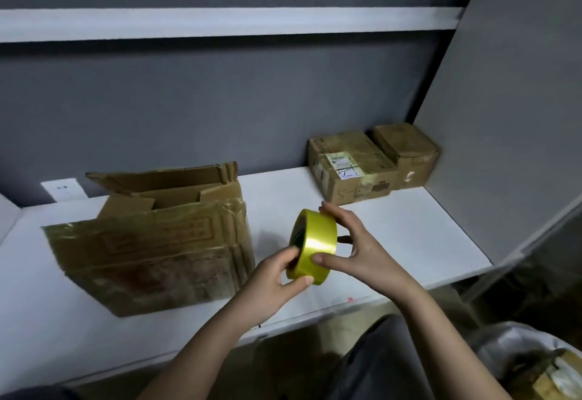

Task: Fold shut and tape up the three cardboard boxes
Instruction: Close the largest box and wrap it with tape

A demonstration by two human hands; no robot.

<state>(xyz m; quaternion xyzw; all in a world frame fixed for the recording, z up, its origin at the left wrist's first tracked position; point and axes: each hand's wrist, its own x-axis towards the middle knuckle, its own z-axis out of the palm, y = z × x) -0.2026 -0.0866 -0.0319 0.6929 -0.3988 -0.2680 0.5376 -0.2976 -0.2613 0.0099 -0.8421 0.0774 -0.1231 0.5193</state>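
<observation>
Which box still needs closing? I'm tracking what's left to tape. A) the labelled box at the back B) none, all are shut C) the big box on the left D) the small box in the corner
C: the big box has its top flaps standing open, while the labelled box and the small box look shut; both hands, left and right, hold the tape roll.

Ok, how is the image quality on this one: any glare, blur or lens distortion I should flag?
Head view: dim, uneven light, dark toward the lower right; a bright glare stripe on the yellow tape roll held in both hands (left hand, right hand); sheen on the taped front of the open box, which looks slightly soft; wide-angle bending shows in the white shelf strip and the table edge.
</observation>
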